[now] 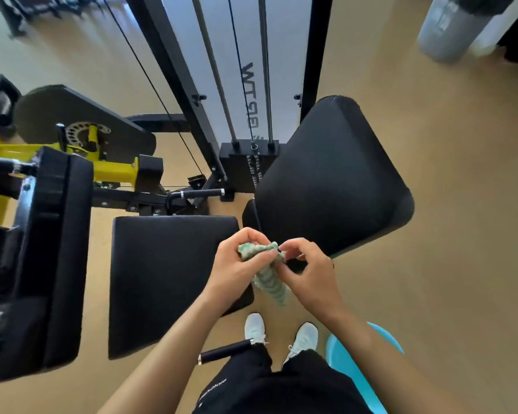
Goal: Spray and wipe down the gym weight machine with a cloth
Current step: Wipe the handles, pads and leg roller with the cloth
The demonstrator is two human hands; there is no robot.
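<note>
Two hands: both hold one cloth in the air, in front of the person's waist.
Left hand (237, 267): fingers curled round the bunched top of the cloth.
Right hand (310, 276): thumb and forefinger pinch the cloth's right edge, other fingers loosely curled.
Cloth (268, 279): green and white, crumpled. Its tail hangs down between the wrists. It is above the gap between seat pad and back pad and appears to touch neither.
Cloth handling: judged light, soft and limp, with no shape of its own. The ribbed weave is likely grippy and not fragile. Best folded into a wad under the palm for wiping.
Damp or dry: cannot tell.
Seat pad (174, 282): black and flat, just left of and below the hands.
Back pad (335, 177): black and tilted, just beyond the hands.
Pad handling: judged firm, smooth upholstery fixed to the frame. Takes flat pressure, with no hold needed.
Grip bars: one (204, 193) beyond the seat pad, one (225, 351) near the person's leg. Judged rigid, so wrap the cloth round them.
Weight stack (247, 167): behind the back pad, with guide rods and a cable rising from it.
Spray bottle: none in view.
Containers: a teal round thing (353, 372) at lower right, partly hidden by the right forearm. Bucket or stool, cannot tell; no contents visible.
Grey cylinder (449, 28): far, blurred, contents unknown.
</note>
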